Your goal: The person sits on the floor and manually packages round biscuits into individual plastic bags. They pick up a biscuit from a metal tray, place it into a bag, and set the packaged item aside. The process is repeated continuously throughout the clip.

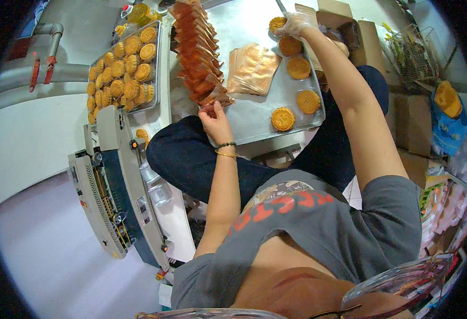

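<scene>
My left hand (215,121), bare, pinches the near end of a long row of overlapping copper-coloured foil bags (199,56). My right hand (297,24), in a clear plastic glove, is at the far right of the metal tray (253,119). Its fingers touch the edge of a mooncake (277,24), and a thin grey bar (281,5) runs up to the glove. Whether the fingers grip either one is hidden. Down the tray's right side lie more mooncakes (298,67), some on clear plastic. A fanned stack of gold foil bags (253,69) rests mid-tray.
On the left, a clear container (157,60) holds many stacked mooncakes (118,68). A band-sealing machine (118,191) stands nearer, beside clear plastic trays (159,194). Cardboard boxes (371,46) and a wire basket (415,52) are at right. Oil bottles (140,15) stand at the back.
</scene>
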